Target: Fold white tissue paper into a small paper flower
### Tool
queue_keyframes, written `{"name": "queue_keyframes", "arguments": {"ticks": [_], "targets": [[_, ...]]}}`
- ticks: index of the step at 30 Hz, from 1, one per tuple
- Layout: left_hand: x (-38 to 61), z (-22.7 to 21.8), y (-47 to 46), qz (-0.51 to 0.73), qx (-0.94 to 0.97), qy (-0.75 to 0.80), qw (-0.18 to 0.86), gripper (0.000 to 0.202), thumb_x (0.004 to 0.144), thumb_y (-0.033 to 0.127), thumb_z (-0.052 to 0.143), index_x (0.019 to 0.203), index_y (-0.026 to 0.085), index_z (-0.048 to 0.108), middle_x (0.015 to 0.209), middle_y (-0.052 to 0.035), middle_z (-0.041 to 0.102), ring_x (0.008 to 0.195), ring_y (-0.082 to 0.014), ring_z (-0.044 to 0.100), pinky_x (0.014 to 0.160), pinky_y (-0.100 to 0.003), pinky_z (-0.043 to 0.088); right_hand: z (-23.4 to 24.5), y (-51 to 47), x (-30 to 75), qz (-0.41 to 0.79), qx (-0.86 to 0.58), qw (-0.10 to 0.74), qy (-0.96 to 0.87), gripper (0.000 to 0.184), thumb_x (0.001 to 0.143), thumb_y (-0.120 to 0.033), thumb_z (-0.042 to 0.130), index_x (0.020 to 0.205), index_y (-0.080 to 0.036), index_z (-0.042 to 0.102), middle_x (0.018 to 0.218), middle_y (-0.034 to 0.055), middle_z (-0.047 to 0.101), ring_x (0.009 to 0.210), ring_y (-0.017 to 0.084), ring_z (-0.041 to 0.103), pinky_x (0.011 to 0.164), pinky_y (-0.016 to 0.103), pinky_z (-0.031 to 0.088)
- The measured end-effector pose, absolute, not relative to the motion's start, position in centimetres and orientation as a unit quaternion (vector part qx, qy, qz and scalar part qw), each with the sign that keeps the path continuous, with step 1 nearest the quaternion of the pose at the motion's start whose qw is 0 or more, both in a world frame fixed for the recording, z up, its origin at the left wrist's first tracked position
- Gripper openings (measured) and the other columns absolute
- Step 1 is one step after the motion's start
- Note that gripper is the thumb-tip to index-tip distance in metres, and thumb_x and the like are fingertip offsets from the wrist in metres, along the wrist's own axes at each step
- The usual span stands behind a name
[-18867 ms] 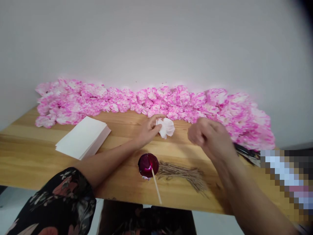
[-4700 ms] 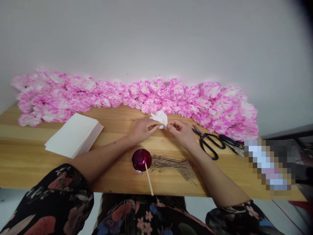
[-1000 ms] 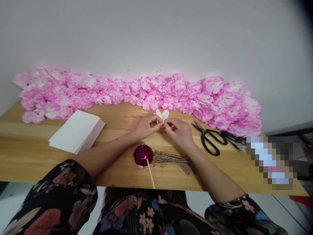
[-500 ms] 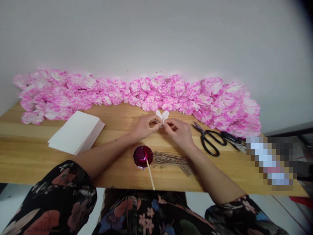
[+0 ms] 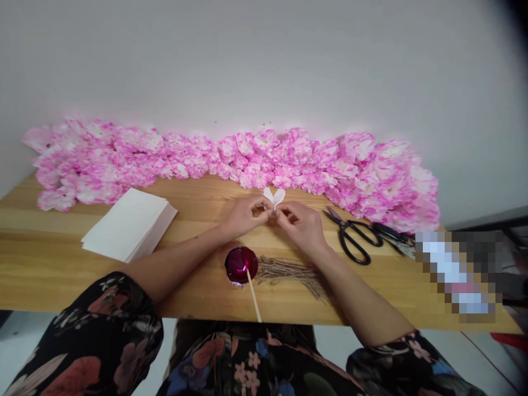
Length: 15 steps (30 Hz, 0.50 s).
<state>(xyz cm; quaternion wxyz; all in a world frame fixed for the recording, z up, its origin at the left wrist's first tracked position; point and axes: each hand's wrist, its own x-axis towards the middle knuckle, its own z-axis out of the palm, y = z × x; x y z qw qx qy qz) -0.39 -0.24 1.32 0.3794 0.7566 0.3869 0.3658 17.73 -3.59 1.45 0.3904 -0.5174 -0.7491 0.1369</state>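
Head view: the left hand (image 5: 243,214) and the right hand (image 5: 306,226) meet over the middle of the bench (image 5: 61,264), fingertips touching; both hold the gathered waist of a small white paper piece (image 5: 274,195); the grip of each hand is pressed together on it, thumb against forefinger, with no fingers spread.

The paper piece is held over the bench, in front of the row of pink paper flowers (image 5: 247,159) along the wall and apart from them; two rounded lobes stand up from the pinch in a heart shape; it is plain white, thin and drawn tight at the bottom.

Judged from the hold, the step in hand is work at the gathered waist; whether a string is around it cannot be told, since the fingers hide that spot. The next move calls for a light, steady pinch; paper this thin would likely tear under a hard pull.

Nearer the person stands a small cup of dark red liquid (image 5: 241,263) with a stick (image 5: 254,300) leaning in it; a bundle of twine (image 5: 293,272) lies just beside the cup; scissors (image 5: 358,240) lie to the right; a stack of white sheets (image 5: 130,224) lies to the left.
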Motion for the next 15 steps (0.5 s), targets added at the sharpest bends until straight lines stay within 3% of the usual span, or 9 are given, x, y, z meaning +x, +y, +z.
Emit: {"name": "queue_keyframes", "arguments": {"ticks": [15], "targets": [[-0.38, 1.24, -0.32, 0.365, 0.755, 0.392, 0.377, 0.006, 0.085, 0.019, 0.063, 0.083, 0.017, 0.068, 0.083, -0.002, 0.073, 0.076, -0.0122, 0.064, 0.071, -0.023, 0.048, 1.27, -3.44, 17.83, 0.143, -0.511, 0.387, -0.755, 0.015, 0.088, -0.024, 0.06, 0.088, -0.02, 0.074, 0.079, 0.0036, 0.074, 0.061, 0.015, 0.063, 0.058, 0.026, 0.048]]}}
